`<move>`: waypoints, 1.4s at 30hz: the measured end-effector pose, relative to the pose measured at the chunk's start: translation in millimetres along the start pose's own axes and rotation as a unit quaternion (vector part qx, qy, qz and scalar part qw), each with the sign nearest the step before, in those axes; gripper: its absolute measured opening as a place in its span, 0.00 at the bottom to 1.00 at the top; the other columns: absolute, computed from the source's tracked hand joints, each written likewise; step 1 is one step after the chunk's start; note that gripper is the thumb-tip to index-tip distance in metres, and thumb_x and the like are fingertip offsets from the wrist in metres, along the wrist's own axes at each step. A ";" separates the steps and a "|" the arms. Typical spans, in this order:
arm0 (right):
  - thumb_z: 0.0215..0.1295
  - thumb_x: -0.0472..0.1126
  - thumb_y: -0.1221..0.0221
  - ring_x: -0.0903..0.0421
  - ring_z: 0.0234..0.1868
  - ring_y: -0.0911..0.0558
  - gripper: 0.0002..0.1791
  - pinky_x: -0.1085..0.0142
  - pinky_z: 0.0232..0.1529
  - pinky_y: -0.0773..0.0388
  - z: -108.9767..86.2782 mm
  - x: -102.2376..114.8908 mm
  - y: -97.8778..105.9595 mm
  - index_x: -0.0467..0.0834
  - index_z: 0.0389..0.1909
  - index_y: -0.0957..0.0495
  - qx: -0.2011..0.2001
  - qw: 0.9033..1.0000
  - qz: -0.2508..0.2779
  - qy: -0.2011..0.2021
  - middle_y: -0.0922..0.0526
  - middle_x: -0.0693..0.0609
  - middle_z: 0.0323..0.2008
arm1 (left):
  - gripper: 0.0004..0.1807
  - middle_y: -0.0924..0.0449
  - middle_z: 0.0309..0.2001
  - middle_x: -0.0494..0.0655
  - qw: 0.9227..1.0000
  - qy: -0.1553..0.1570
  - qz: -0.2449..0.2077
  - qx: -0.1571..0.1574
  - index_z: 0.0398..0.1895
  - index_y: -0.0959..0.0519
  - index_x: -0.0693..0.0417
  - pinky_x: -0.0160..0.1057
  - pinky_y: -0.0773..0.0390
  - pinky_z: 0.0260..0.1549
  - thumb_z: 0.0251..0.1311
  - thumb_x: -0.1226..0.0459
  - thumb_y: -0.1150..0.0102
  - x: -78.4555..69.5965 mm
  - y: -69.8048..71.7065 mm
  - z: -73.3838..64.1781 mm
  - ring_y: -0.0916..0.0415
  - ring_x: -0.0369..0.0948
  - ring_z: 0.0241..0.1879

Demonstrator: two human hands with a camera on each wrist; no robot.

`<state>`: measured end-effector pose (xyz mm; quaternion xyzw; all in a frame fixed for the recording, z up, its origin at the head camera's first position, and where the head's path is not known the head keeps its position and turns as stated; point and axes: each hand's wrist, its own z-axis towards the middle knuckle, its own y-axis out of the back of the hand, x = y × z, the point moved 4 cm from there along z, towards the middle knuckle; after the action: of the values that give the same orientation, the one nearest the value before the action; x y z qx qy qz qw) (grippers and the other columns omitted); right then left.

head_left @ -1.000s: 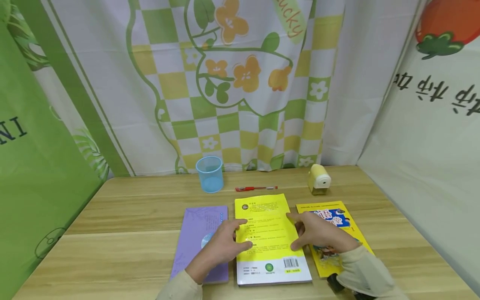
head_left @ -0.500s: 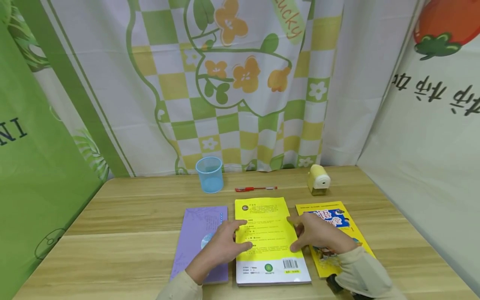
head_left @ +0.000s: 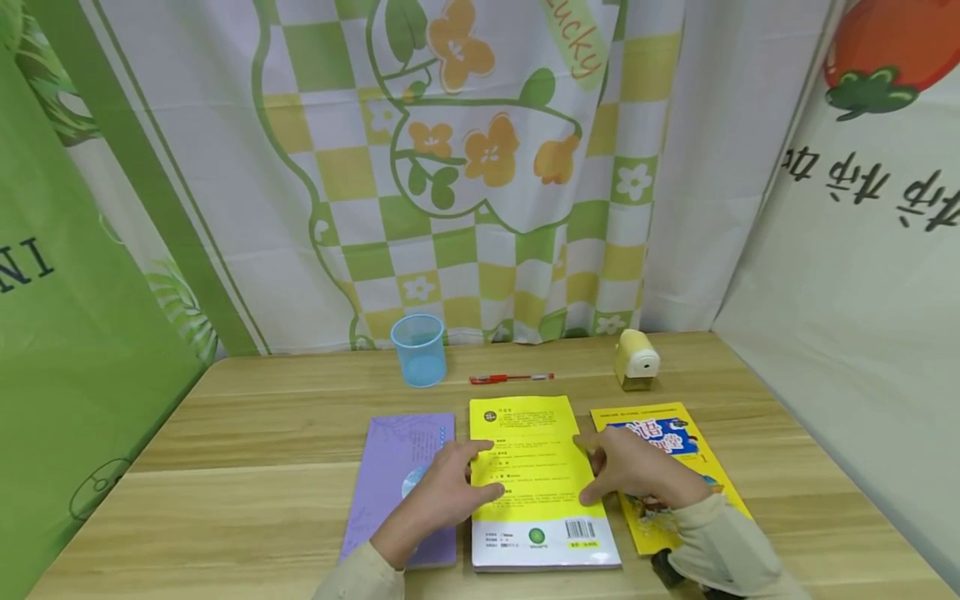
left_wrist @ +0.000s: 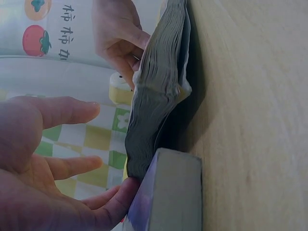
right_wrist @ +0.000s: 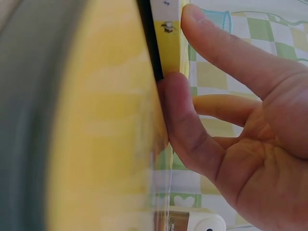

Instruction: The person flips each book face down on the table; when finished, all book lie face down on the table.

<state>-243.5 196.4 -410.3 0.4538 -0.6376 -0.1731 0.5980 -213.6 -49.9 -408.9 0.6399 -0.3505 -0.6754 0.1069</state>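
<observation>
Both hands hold a thick yellow-and-white paperback book (head_left: 525,454), its text-covered back cover facing up. My left hand (head_left: 446,483) grips its left side, thumb and index finger over the cover. In the left wrist view, lower fingers (left_wrist: 118,202) touch the edge of its slightly spread pages, raised above the table. On the right side, my right hand (head_left: 633,462) holds the spine; in the right wrist view a bent finger (right_wrist: 180,103) presses there and the thumb lies by the cover's edge. A purple book (head_left: 375,475) lies under the left forearm, a yellow picture-covered book (head_left: 678,412) under the right.
Behind the books stand a blue mesh pen cup (head_left: 418,354) and a cream pencil sharpener (head_left: 637,360). A red pen (head_left: 491,378) lies between them. Patterned curtains (head_left: 487,250) close off the wooden table's (head_left: 247,467) back and sides.
The yellow-and-white book has sunk slightly, its far edge coming nearer, mostly in the first half second. Both hands stay at its sides, almost unmoved.
</observation>
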 end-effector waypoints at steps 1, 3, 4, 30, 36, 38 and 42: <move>0.44 0.39 0.21 0.56 0.26 0.27 0.47 0.67 0.27 0.31 -0.2 0.1 0.1 0.34 0.68 0.29 0.000 1.000 0.000 0.000 0.23 0.51 0.26 | 0.35 0.32 0.63 0.65 1.000 0.000 -0.001 0.000 0.69 0.29 0.61 0.54 0.22 0.43 0.59 0.59 0.31 -0.1 0.0 -0.1 0.29 0.54 0.52; 0.44 0.39 0.21 0.56 0.26 0.27 0.47 0.67 0.27 0.31 -0.4 0.1 0.2 0.34 0.68 0.29 0.001 1.000 -0.001 -0.001 0.23 0.51 0.26 | 0.35 0.32 0.63 0.65 1.000 0.000 -0.002 0.000 0.69 0.29 0.61 0.54 0.23 0.43 0.59 0.59 0.31 -0.2 -0.1 -0.2 0.29 0.54 0.52; 0.44 0.39 0.21 0.56 0.26 0.27 0.47 0.67 0.27 0.31 -0.5 0.2 0.2 0.34 0.68 0.29 0.001 1.000 0.000 -0.002 0.23 0.51 0.26 | 0.35 0.32 0.63 0.65 1.000 0.000 -0.002 0.001 0.69 0.29 0.61 0.54 0.23 0.43 0.59 0.59 0.31 -0.2 -0.2 -0.2 0.29 0.54 0.52; 0.61 0.45 0.29 0.59 0.38 0.21 0.35 0.68 0.35 0.22 -15.2 27.8 24.9 0.36 0.67 0.27 -0.070 0.993 0.035 0.091 0.18 0.55 0.36 | 0.21 0.23 0.55 0.58 0.986 -0.072 -0.077 -0.127 0.59 0.20 0.58 0.39 0.20 0.45 0.65 0.61 0.35 -8.3 12.7 5.8 0.24 0.52 0.51; 0.62 0.48 0.30 0.59 0.41 0.19 0.34 0.69 0.41 0.20 -24.8 31.2 36.2 0.39 0.66 0.25 -0.092 0.989 0.045 0.111 0.16 0.52 0.40 | 0.22 0.21 0.56 0.55 0.980 -0.100 -0.094 -0.141 0.58 0.21 0.60 0.34 0.21 0.44 0.64 0.60 0.34 -17.0 14.8 8.4 0.23 0.54 0.52; 0.62 0.49 0.31 0.59 0.41 0.19 0.33 0.69 0.42 0.19 -28.4 27.8 40.4 0.38 0.65 0.25 -0.103 0.987 0.041 0.117 0.15 0.51 0.41 | 0.23 0.22 0.57 0.55 0.981 -0.101 -0.091 -0.136 0.60 0.22 0.60 0.35 0.21 0.44 0.65 0.59 0.34 -20.2 12.3 10.4 0.23 0.53 0.52; 0.62 0.51 0.31 0.60 0.41 0.19 0.33 0.68 0.42 0.19 -36.5 14.4 48.1 0.38 0.64 0.24 -0.119 0.986 0.027 0.117 0.15 0.51 0.41 | 0.25 0.23 0.59 0.56 0.984 -0.094 -0.095 -0.119 0.62 0.23 0.59 0.38 0.20 0.47 0.65 0.57 0.34 -27.6 1.6 16.5 0.23 0.51 0.53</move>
<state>-226.0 222.2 -356.6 0.3791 -0.5497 -0.1775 0.7229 -225.2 -29.1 -387.2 0.5868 -0.2138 -0.7764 0.0846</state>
